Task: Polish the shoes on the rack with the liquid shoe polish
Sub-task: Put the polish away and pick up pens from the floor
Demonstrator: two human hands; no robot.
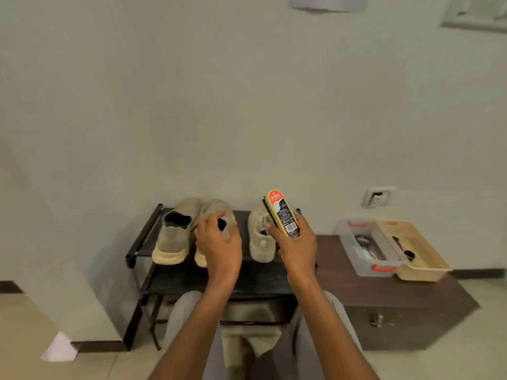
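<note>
Right now the job looks to be at the brushing stage: the right hand [295,242] holds a shoe brush [282,213] upright, bristles turned to the left, while the left hand [219,239] reaches onto the second shoe [216,215] on the rack [142,237]. To do this well, I would lift or steady that shoe firmly by its opening, tilt it toward the brush, and sweep in short strokes from toe to heel, keeping the bristles off the neighbouring shoes.

As for the grip, the right hand's fingers and thumb are wrapped round the lower end of the brush, clamped on it. The left hand's fingers are curled over the collar of the second shoe; they seem to close on it, though motion blur hides how tightly.

Three pale shoes show on the top shelf: one on the left [172,231], the one under the left hand, and a third [260,237] just behind the brush. A dark polish bottle [362,239] seems to lie in the clear box [356,261] on the dark cabinet to the right, beside a beige basket [422,253]; it is too small to be sure.
</note>
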